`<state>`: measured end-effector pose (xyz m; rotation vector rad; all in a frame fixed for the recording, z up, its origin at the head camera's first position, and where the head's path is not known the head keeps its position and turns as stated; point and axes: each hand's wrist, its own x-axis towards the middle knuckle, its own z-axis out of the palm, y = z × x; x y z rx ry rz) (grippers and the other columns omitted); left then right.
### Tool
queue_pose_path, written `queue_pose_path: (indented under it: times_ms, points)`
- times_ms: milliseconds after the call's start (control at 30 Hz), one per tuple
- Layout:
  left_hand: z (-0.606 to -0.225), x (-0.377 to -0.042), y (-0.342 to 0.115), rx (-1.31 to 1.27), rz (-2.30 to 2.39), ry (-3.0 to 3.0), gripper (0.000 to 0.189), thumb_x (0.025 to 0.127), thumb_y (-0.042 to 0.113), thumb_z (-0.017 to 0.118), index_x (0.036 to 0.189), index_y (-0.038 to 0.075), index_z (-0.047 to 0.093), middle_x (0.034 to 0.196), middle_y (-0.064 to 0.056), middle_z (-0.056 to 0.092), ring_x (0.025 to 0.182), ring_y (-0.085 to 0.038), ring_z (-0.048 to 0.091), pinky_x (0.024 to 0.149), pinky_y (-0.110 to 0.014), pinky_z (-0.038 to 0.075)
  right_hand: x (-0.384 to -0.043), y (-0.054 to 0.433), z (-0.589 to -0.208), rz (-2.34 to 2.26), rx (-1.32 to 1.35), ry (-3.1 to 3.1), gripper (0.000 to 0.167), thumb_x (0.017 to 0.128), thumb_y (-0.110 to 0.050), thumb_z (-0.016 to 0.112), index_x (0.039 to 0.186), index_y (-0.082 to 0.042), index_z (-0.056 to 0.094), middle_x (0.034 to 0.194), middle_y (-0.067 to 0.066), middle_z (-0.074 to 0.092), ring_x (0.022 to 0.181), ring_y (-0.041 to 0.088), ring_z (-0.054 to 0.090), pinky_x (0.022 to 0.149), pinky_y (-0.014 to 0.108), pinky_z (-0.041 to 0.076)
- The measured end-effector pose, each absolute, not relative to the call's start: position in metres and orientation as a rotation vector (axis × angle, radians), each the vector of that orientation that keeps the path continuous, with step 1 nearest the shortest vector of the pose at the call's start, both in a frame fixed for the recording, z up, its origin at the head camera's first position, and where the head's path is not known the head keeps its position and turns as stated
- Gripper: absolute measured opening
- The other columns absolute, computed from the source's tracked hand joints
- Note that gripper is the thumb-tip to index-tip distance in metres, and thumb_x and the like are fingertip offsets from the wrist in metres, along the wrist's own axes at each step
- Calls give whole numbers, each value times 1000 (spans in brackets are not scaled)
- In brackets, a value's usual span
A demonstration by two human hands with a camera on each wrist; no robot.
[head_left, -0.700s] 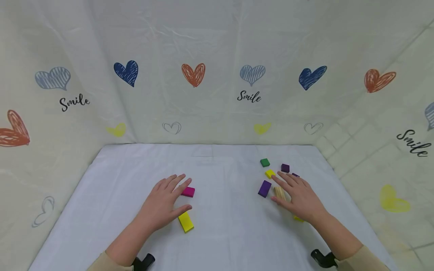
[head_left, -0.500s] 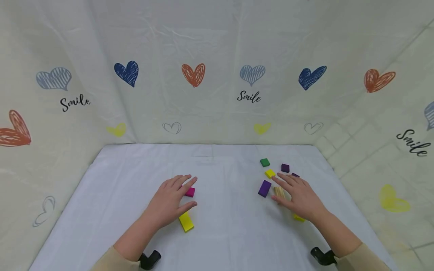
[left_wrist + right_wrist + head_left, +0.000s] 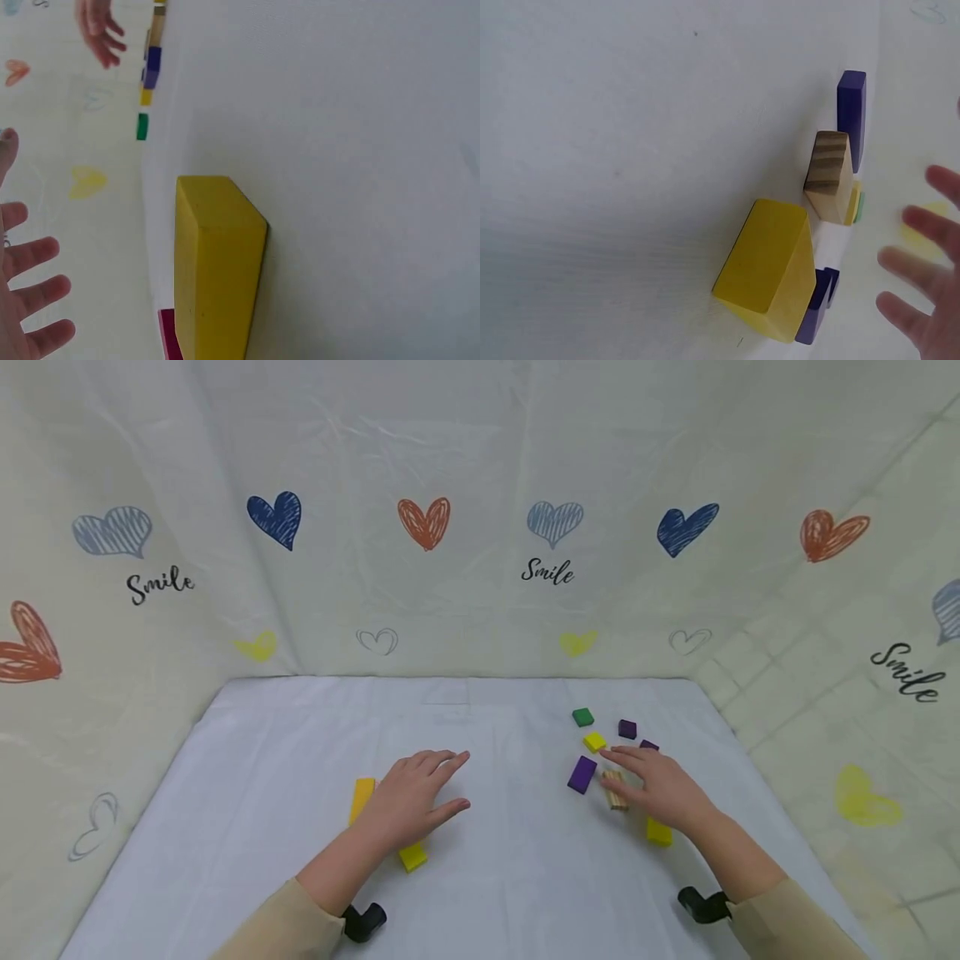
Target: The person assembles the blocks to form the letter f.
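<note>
My left hand [image 3: 415,797] hovers with spread fingers over the left part of the table, holding nothing. Partly under it are a long yellow block [image 3: 412,857] and an orange-yellow block [image 3: 362,798]. A magenta block [image 3: 170,334], hidden in the head view, shows in the left wrist view. On the other side, my right hand [image 3: 663,787] is held with loose, extended fingers above a striped bare-wood block [image 3: 617,793] and a yellow block [image 3: 659,832]. Its fingertips stay off the wood block [image 3: 829,169] in the right wrist view.
Around the right hand lie a purple block [image 3: 582,775], a small yellow block [image 3: 595,742], a green block [image 3: 583,717] and two dark purple pieces [image 3: 627,729]. A white cloth [image 3: 502,877] covers the table; a sheet printed with hearts [image 3: 423,524] rises behind it.
My left hand has moved to the right, uncovering the orange-yellow block and covering the magenta one. The right hand has drawn up slightly, showing more of the yellow block below it.
</note>
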<state>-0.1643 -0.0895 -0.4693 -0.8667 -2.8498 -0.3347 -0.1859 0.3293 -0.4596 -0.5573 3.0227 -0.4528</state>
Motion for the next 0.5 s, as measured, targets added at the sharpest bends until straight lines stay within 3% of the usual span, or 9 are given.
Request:
queue_pose_path:
  times_ms: [200,500]
  points:
    - [-465,-171,-67,-893,-432,-2866,71,96,70,36,155,31,34,144,2,51,132,-21,46,106,-46,41,-193,328,-459,-449,-493,2988,57,95,-56,58,139,-20,60,138,11,57,130,40,47,105,64,35]
    - [-477,-192,-30,-885,-475,-3057,68,96,64,45,155,30,35,145,0,51,132,-23,48,106,-46,42,-198,330,-459,-453,-417,2906,53,96,-52,57,137,-17,62,136,16,57,128,43,47,103,65,37]
